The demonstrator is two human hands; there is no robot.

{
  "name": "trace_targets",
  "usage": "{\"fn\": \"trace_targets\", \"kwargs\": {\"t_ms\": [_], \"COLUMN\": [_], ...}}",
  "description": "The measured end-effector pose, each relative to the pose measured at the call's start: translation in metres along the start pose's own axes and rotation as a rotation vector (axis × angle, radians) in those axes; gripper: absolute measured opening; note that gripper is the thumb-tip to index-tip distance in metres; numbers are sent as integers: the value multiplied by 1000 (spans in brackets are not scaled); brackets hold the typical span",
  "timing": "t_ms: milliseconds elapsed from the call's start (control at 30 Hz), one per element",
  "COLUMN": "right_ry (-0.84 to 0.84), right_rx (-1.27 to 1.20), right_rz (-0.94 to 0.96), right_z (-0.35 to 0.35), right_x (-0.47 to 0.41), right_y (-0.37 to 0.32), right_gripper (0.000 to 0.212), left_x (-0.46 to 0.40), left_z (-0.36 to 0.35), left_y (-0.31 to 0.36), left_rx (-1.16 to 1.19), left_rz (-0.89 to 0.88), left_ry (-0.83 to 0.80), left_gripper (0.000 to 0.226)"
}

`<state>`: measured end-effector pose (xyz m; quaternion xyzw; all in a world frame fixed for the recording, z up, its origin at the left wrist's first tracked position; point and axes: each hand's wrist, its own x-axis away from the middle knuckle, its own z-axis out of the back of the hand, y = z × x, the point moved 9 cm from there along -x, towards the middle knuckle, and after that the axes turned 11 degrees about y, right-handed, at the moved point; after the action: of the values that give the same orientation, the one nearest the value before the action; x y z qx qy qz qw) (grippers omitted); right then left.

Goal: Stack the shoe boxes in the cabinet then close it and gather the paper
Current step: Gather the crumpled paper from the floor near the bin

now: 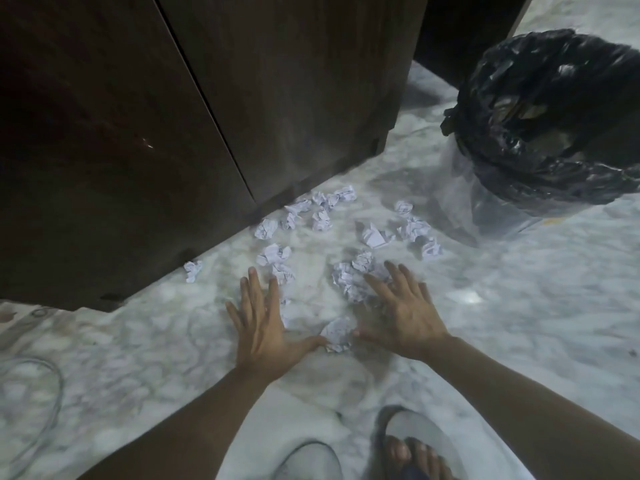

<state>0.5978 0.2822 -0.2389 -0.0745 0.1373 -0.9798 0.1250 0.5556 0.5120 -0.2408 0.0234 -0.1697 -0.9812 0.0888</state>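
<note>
On the pale marbled stone floor, in front of the dark brown wooden cabinet, lay many crumpled balls of white written-on paper, scattered from the cabinet's foot across toward the bin lined with a black plastic bag. The cabinet's two doors stood shut, with only a thin seam between them, and no shoe boxes were in view, so the stacking and closing appeared done, though the inside could not be seen. Only the gathering looked to be left, and it seemed barely begun. The left hand and right hand were both spread flat, fingers straight, grasping nothing; the right lay over a few balls, and one paper ball sat between the two thumbs. Most balls were well apart from the hands, near the cabinet and the bin.
</note>
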Motion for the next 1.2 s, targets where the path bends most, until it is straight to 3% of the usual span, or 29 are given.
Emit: {"fn": "trace_targets", "kwargs": {"t_ms": [67,267,400,600,667,767,900,1067,1200], "right_ry": [-7,-9,33,92,134,162,174,143,107], "right_rx": [26,101,109,51,52,41,38,69,105], "right_rz": [24,52,62,149,164,168,150,165,176], "right_z": [1,-17,-18,-16,-16,-15,-13,-11,-8], "right_x": [0,1,-5,-11,-12,-12,-15,-17,-19], "right_y": [-8,-27,-37,-47,-48,-47,-41,-40,-41], "right_gripper": [127,128,110,67,53,46,47,52,54], "left_x": [-1,-15,-29,-27,-26,-26,-25,-30,-30], "left_z": [1,-4,-13,-22,-19,-10,-2,-5,-17], "left_y": [-10,-22,-17,-16,-13,-8,-6,-18,-20], "left_rx": [-4,5,-2,11,31,57,26,-43,85], "left_rz": [33,-12,-123,-126,-143,-210,-240,-133,-106], "left_ry": [13,-7,-25,-26,6,121,219,189,84], "left_gripper": [142,134,111,91,80,60,65,83,68]}}
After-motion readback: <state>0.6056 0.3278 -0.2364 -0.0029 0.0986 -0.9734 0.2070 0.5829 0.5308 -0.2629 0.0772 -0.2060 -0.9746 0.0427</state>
